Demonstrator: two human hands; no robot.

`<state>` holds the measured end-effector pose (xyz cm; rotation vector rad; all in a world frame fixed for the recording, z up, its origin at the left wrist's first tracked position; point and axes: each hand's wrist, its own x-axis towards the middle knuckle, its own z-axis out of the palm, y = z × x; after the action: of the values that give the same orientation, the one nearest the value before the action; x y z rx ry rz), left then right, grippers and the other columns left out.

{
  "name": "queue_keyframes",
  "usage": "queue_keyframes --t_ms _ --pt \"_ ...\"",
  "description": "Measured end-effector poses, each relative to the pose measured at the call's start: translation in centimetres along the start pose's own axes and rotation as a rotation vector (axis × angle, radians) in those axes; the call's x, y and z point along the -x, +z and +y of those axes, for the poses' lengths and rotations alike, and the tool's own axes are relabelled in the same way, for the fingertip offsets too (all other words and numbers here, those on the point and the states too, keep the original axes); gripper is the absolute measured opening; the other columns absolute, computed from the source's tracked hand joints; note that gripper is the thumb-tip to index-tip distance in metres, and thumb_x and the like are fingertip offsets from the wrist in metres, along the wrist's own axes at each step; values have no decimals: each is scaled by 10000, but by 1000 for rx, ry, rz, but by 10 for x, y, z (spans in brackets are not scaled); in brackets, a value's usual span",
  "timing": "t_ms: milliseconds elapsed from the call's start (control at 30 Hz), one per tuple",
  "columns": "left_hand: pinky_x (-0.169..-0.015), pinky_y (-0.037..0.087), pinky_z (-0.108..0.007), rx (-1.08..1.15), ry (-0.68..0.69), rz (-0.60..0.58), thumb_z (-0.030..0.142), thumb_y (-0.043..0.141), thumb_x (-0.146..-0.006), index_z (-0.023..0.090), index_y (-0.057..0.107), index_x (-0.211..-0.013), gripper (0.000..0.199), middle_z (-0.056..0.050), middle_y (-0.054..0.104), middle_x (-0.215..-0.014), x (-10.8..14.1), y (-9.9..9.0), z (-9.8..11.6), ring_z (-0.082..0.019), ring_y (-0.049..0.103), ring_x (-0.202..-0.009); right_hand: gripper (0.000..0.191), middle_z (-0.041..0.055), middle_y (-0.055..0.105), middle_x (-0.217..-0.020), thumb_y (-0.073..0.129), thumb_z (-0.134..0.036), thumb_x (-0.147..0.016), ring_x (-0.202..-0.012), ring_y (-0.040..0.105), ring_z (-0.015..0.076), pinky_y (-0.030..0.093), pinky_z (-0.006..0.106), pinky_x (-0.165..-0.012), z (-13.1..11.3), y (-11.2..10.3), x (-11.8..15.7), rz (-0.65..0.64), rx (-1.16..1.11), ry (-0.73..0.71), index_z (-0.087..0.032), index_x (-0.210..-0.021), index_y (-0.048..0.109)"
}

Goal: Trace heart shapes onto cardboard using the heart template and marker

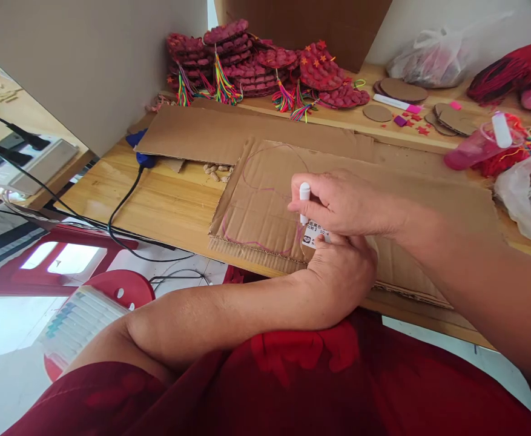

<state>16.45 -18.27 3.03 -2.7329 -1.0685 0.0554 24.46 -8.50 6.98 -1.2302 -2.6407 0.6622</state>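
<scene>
My right hand (pixel 338 203) is closed around a white marker (pixel 304 203), held upright over a corrugated cardboard sheet (pixel 265 224). Pink outlines of rounded shapes are drawn on that sheet, to the left of the marker. My left hand (pixel 344 266) rests on the cardboard just below the right one, its wrist bent. Its thumb lies by a white printed label (pixel 309 236), while its other fingers are mostly covered by my right hand. Whether the label sits on the sheet or on a separate piece under the left hand, I cannot tell.
Stacked pink bumpy pieces with colourful tassels (pixel 242 66) stand at the back. Cardboard discs (pixel 401 89), a pink-capped marker (pixel 396 103), a pink cup (pixel 478 145) and a plastic bag (pixel 528 188) lie right. A black cable (pixel 124 200) hangs off the table's left side.
</scene>
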Motion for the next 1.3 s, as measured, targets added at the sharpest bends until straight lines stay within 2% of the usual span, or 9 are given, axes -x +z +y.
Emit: queue_keyframes --t_ms 133,267,400,567,767,833,1000,1200,1300 --pt "-693 612 -350 -6 -1 1 -46 456 -900 62 704 -1320 500 -198 771 -1125 0 -1 -1 -300 764 -937 186 -4 649 -678 580 -331 -956 -624 519 158 318 308 -632 -1 2 2 9 -13 -19 -235 -808 518" --pt "-759 619 -379 -9 1 33 -54 423 -887 83 732 -1279 517 -175 770 -1180 1 -2 -2 -266 752 -917 194 -1 655 -688 558 -323 -969 -640 534 154 319 306 -646 -10 5 4 -19 -73 -74 -230 -806 509" --pt "-687 615 -350 10 6 4 -15 434 -936 63 700 -1325 477 -206 765 -1135 0 -1 -1 -298 765 -928 184 -5 652 -677 574 -326 -957 -630 524 157 314 312 -639 -1 1 2 -7 -47 -28 -236 -806 519" --pt "-678 633 -341 -21 -8 -14 -26 400 -962 72 640 -1422 527 -239 736 -1221 -2 1 2 -316 771 -987 180 -5 654 -684 581 -339 -954 -624 517 158 321 319 -634 10 -6 1 24 1 35 -239 -810 541" --pt "-660 636 -344 17 1 -15 -2 440 -963 76 684 -1357 470 -227 746 -1153 -1 0 1 -318 775 -954 170 -6 661 -706 568 -330 -953 -642 524 156 333 312 -645 6 -2 1 14 -85 10 -232 -818 535" --pt "-686 650 -353 1 -5 -20 4 442 -974 65 659 -1395 478 -241 742 -1187 -2 1 1 -325 775 -999 177 -8 656 -703 572 -336 -956 -643 523 158 332 315 -644 9 -4 2 22 -66 24 -237 -813 534" --pt "-810 677 -410 -62 11 -4 49 469 -1003 60 603 -1467 483 -291 657 -1388 -3 6 4 -411 680 -1269 202 0 642 -707 602 -348 -957 -642 508 165 321 332 -637 19 -11 5 64 -9 53 -248 -794 536" --pt "-671 667 -360 5 -13 14 6 412 -981 62 667 -1380 477 -239 745 -1186 -1 3 1 -346 776 -1027 186 -10 645 -701 570 -338 -972 -640 507 152 325 315 -648 9 -4 6 37 -78 36 -235 -821 534" --pt "-657 663 -332 11 0 -16 -6 391 -978 46 664 -1375 485 -239 750 -1169 -1 -2 -2 -339 778 -1031 189 -6 650 -707 568 -336 -971 -639 509 153 326 316 -652 8 -4 5 26 -87 48 -232 -817 529"
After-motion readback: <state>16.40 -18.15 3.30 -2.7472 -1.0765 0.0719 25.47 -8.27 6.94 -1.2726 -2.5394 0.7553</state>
